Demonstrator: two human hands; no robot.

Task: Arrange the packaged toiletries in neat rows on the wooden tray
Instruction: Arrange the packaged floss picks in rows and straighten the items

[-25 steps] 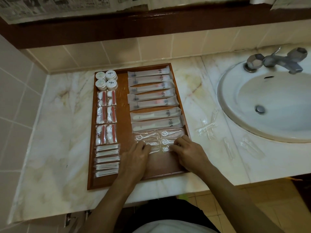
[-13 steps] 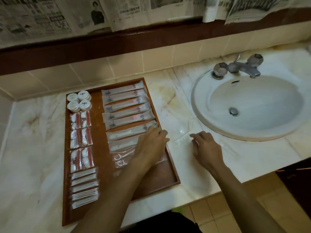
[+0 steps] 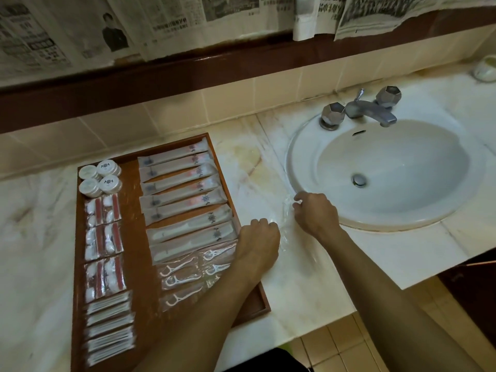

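The wooden tray (image 3: 135,253) lies on the marble counter, left of the sink. It holds rows of long toothbrush packets (image 3: 179,181), round white tubs (image 3: 99,177), red-and-white sachets (image 3: 104,238), cotton-bud packets (image 3: 108,326) and clear floss-pick packets (image 3: 185,275). My left hand (image 3: 259,241) reaches across the tray's right rim, fingers curled at a clear packet (image 3: 284,237) lying on the counter. My right hand (image 3: 314,210) pinches the far end of a clear packet beside the sink rim. The packets there are transparent and hard to separate.
A white sink (image 3: 386,173) with a chrome tap (image 3: 361,108) fills the right of the counter. Newspaper sheets (image 3: 161,22) hang over the dark wall band behind. The counter's front edge (image 3: 308,334) runs close below the tray.
Both hands left the floss-pick packets on the tray and moved right onto the counter by the sink. The view swung right and upward.
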